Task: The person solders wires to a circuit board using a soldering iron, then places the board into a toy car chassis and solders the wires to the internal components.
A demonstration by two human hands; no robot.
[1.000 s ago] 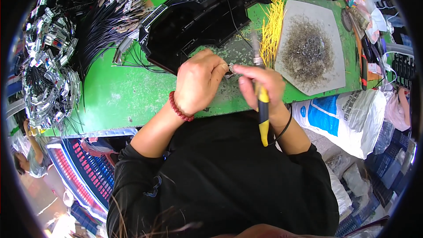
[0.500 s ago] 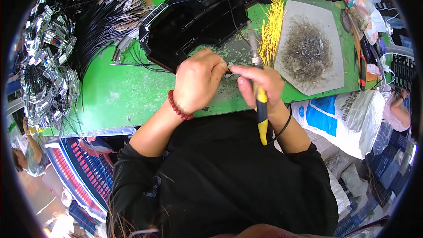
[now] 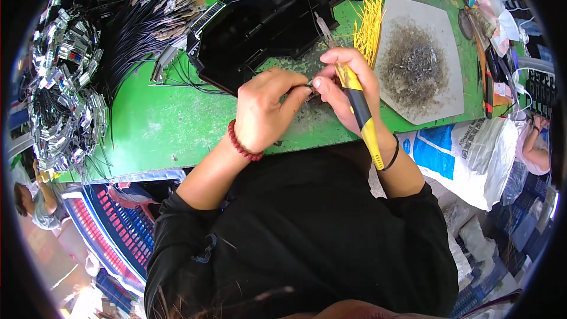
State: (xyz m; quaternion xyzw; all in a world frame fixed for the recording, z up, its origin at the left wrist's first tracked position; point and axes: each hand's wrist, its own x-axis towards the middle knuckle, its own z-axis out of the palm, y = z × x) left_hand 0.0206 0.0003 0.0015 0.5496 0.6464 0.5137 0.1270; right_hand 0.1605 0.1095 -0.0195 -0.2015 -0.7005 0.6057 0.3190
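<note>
My left hand (image 3: 260,106), with a red bead bracelet (image 3: 239,145) at its wrist, is closed in a pinch over the green table (image 3: 147,136). Between its fingertips is a small dark piece, too small to name. My right hand (image 3: 360,85) holds a soldering iron (image 3: 367,124) with a yellow and black handle, its metal end angled up and away. The right thumb and a finger meet the left fingertips at the small piece. Just beyond my hands lies a large black plastic housing (image 3: 260,35), tilted, with its hollow side toward me.
Yellow wires (image 3: 367,29) lie beside a grey board (image 3: 452,91) covered with dark residue. Bundles of black leads with metal ends (image 3: 165,0) and a silvery heap of connectors (image 3: 65,53) fill the left. A white sack (image 3: 484,159) stands at the right edge. Other people are at both sides.
The soldering iron has swung in my right hand, its tip end now leaning further left and its handle end further right. The right thumb has come in against the left fingertips.
</note>
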